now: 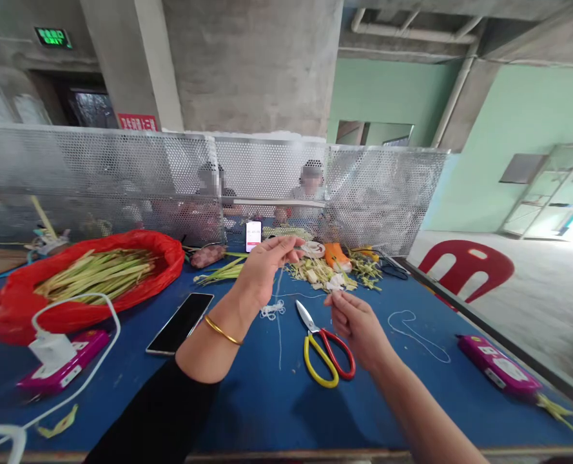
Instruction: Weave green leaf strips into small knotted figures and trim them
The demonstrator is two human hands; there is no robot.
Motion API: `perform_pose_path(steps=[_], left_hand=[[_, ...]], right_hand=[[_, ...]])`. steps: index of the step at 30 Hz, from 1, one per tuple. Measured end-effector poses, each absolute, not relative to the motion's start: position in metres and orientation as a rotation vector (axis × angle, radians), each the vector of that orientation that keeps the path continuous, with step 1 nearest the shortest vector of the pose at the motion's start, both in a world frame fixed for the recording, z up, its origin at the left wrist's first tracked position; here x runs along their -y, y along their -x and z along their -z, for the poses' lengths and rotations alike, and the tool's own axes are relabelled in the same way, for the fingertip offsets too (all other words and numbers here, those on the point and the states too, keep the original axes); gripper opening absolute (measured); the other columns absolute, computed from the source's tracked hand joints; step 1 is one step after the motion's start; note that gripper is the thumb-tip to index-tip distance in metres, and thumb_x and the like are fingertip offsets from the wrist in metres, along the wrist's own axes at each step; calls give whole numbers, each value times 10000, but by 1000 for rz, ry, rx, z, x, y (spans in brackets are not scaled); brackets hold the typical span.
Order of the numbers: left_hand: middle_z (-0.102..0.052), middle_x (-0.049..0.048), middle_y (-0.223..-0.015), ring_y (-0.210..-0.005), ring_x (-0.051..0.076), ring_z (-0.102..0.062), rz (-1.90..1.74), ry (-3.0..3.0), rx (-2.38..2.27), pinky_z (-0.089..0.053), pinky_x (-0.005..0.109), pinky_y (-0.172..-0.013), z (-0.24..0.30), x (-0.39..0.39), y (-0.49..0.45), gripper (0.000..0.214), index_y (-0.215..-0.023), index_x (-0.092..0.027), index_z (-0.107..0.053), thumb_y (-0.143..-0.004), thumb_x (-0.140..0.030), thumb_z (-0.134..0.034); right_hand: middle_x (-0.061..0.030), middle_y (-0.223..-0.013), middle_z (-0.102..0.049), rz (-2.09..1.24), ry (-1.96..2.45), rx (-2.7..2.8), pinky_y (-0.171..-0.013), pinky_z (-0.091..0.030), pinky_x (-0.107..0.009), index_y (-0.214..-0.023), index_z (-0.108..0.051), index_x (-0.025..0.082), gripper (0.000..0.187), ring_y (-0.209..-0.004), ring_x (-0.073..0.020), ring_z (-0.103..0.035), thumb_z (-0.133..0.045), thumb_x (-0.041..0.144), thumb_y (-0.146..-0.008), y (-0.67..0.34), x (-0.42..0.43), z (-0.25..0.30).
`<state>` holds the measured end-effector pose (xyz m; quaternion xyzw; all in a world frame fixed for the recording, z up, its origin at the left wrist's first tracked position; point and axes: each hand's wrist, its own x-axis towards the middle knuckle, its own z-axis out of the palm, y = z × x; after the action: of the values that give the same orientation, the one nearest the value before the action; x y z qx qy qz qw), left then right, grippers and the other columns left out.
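Note:
My left hand (pixel 271 261), with a gold bangle at the wrist, is raised over the table with its fingers pinched together. A white string (pixel 280 335) hangs below its fingertips. My right hand (pixel 356 322) is lower and to the right, its thumb and fingers closed at the end of a thin white thread that runs left toward my left hand. Between the hands a small tangle of white string (pixel 272 310) lies on the table. Scissors (pixel 321 351) with one yellow and one red handle lie beside my right hand, blades pointing away.
Green stalks fill a red plastic bag (pixel 167 254) at left. A black phone (pixel 180 323), purple power strips (pixel 501 367) and a loose thread (pixel 419 335) lie on the blue table (pixel 247 412). Leaf scraps (pixel 315 274) are piled ahead. People sit behind the perforated metal screen (pixel 271 167).

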<state>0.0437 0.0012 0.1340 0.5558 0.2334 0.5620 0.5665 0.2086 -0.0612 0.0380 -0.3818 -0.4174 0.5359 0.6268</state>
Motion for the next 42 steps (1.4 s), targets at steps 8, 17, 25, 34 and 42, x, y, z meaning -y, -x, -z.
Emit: perform_pose_path(steps=[8,17,25,34,42], left_hand=[[-498,-67,-501,-697,159,-673,-1221,-1343,-547,-446,349,-880,-157,-2,-36,180,-758,-147,-688,-776,-326,-677],[-584,-11,-548,-631,144,-622,-767,-1887,-773,-450,283,-686,-129,10,-38,239,-705,-162,-673,-830,-336,-567],[-633,27,-565,-599,145,-587,-616,-1963,-800,-452,265,-645,-111,14,-35,393,-597,-166,-622,-849,-445,-508],[-613,20,-585,-511,141,-584,-621,-1786,-820,-451,271,-585,-81,6,-40,479,-630,-144,-630,-820,-571,-522],[-465,-63,-498,-423,71,-418,-505,-1502,-786,-397,250,-554,-63,10,-29,418,-703,-145,-650,-731,-562,-643]], right_hand=[[-13,-646,-649,-923,1388,1618,-559,-404,-263,-731,-710,201,202,-604,-167,-564,-642,387,-768,-207,79,-7],[-43,-879,-702,-454,1181,1451,-703,-463,-304,-944,-713,210,235,-786,-201,-608,-628,387,-816,-217,71,-67],[-17,-704,-688,-559,1132,1473,-631,-441,-293,-769,-724,196,125,-653,-173,-583,-668,307,-759,-195,62,-71],[9,-595,-600,-422,1264,1447,-542,-358,-256,-617,-643,186,166,-568,-136,-479,-627,265,-763,-188,59,-51],[31,-574,-529,-696,1132,1149,-581,-388,-266,-632,-590,190,221,-580,-134,-472,-674,379,-711,-199,47,-46]])
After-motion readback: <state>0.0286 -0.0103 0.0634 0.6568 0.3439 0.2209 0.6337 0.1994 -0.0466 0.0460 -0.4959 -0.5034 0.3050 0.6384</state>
